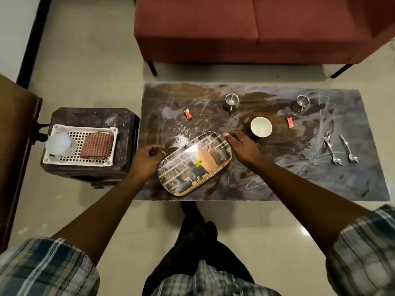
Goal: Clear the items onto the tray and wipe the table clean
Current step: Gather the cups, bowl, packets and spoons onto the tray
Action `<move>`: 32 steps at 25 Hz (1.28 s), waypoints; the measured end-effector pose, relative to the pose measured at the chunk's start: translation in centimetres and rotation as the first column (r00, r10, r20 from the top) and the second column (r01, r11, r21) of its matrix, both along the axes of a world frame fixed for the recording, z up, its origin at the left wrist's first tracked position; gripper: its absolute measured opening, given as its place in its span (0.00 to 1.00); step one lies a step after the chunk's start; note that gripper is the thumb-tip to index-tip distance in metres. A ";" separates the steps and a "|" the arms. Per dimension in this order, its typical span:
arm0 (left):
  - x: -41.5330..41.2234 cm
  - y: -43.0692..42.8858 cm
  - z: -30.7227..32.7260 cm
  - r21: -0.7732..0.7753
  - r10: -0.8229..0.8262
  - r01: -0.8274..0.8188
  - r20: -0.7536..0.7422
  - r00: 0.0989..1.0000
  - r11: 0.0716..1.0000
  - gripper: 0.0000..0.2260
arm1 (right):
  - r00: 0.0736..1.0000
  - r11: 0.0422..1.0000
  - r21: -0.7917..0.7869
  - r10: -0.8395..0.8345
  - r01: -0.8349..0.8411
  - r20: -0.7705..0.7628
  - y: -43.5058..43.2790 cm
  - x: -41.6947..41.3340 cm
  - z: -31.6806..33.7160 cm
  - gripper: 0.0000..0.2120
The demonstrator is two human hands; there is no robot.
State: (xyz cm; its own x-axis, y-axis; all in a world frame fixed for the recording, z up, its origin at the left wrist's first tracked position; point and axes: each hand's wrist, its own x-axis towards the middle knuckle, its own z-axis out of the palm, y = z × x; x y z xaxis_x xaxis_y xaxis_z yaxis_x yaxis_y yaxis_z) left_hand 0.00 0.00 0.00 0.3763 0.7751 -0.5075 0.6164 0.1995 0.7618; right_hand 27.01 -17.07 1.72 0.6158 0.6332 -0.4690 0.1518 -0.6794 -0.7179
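A printed oblong tray (181,167) lies diagonally on the near left part of the dark, streaked table (277,178). My left hand (147,159) curls around the tray's left rim, and my right hand (241,146) grips its far right end. Farther back stand two steel cups (232,101) (302,102). A white bowl (261,127) sits just right of my right hand. Two red candy wrappers (188,113) (290,122) and two steel spoons (331,150) (348,150) lie on the tabletop.
A low side table (89,116) at the left carries a white plastic basket (81,130) holding a folded checked cloth (97,145) and a clear spray bottle (59,144). A red sofa (256,28) stands behind the table. My legs are below the near edge.
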 end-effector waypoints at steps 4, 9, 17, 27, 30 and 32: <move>-1.4 -0.4 -6.2 -0.087 0.135 -0.153 -0.186 0.973 0.984 0.19 | 0.996 0.996 -0.085 -0.004 -0.003 -0.087 -0.1 2.0 -4.8 0.26; -2.0 -2.2 -12.6 -0.249 0.362 -0.416 -0.237 0.902 0.875 0.22 | 0.983 0.993 -0.109 -0.061 0.043 -0.175 0.3 4.8 -11.5 0.21; -0.6 -3.3 -18.6 -0.286 0.443 -0.521 -0.296 0.846 0.804 0.15 | 0.995 0.979 -0.206 -0.017 -0.003 -0.095 2.5 7.8 -19.4 0.14; 7.8 -2.4 -16.7 0.010 0.102 -0.102 -0.188 0.977 0.995 0.16 | 0.896 0.884 -0.229 -0.435 0.407 -0.087 -8.1 11.0 -19.6 0.15; 12.0 -4.3 -17.6 0.011 -0.023 0.025 -0.164 0.986 1.000 0.16 | 0.826 0.805 -0.257 -0.563 0.535 -0.043 -14.0 12.4 -19.3 0.14; 13.9 -5.7 -18.4 -0.017 -0.089 0.087 -0.161 0.983 0.996 0.15 | 0.784 0.761 -0.279 -0.619 0.586 -0.041 -16.9 12.9 -19.3 0.12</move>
